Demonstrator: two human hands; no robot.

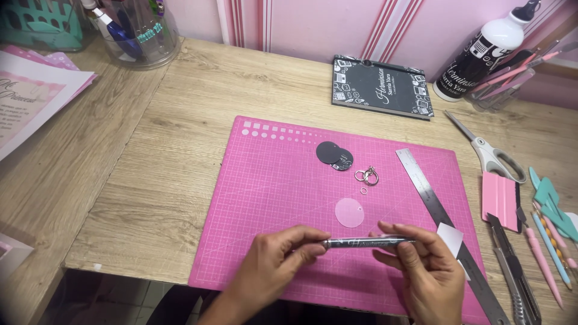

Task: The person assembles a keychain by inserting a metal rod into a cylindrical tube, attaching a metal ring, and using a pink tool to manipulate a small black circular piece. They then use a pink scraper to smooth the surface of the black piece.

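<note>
**Two hands, one pen, held level over the pink mat**

Both hands share a single dark pen (364, 243), held horizontally just above the near part of the pink cutting mat (271, 198). The left hand (274, 262) pinches one end between thumb and fingertips; the right hand (424, 265) grips the other end, fingers curled around the barrel. Neither hand rests flat on the mat.

Just beyond the pen lies a clear disc (350, 212) with a small hole near its edge (easy to miss against the pink). Farther up the mat sit two dark discs (334, 154), overlapping each other, and beside them a metal key ring clasp (367, 176) with a tiny loose ring (363, 190) just below it.

A steel ruler (428, 189) runs diagonally along the mat's right side, passing under a small white card (451, 238) close to the right hand. Off the mat, on the wooden table (150, 180), lie scissors (490, 153), a pink scraper (500, 198), a utility knife (512, 271) and several pastel tools (551, 235) at the far right. At the back stand a dark notebook (381, 87) and a black-and-white bottle (481, 54). A clear pen holder (135, 30) and pink papers (30, 96) sit to the left.
</note>
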